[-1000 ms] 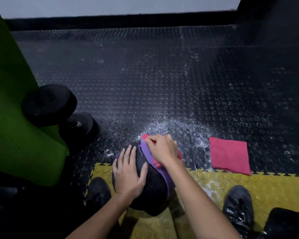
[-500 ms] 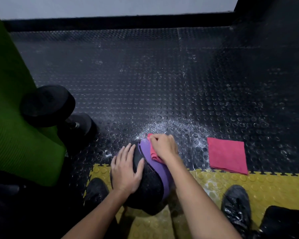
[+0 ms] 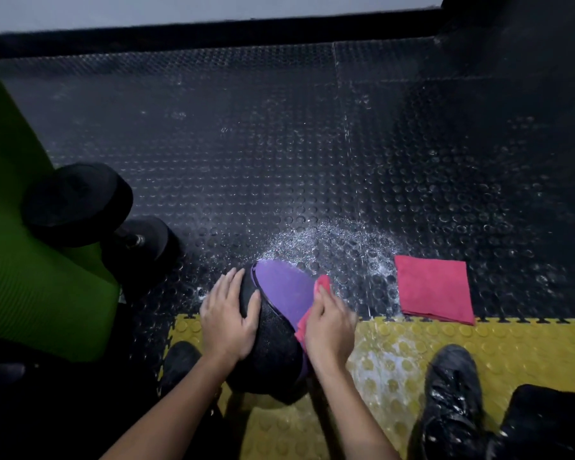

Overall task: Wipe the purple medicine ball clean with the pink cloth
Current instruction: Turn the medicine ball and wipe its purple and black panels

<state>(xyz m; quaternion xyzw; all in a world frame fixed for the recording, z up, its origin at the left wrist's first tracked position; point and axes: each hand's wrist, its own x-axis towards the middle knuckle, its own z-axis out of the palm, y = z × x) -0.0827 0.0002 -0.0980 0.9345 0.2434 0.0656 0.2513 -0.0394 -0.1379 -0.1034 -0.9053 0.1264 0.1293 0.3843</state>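
Sweeping done top-to-right: right hand (image 3: 329,327) grips crumpled pink cloth (image 3: 323,282) at right flank of purple-and-black rubber medicine ball (image 3: 272,343) on black studded floor (image 3: 279,161). Left hand (image 3: 228,317), fingers straight, braces ball's left side. Purple panel (image 3: 281,288) likely covered.

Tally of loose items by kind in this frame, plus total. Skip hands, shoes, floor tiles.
medicine ball: 1
pink cloth: 2, this one under the right hand on the ball, the other folded on the floor
dumbbell: 1
green mat: 1
Total: 5
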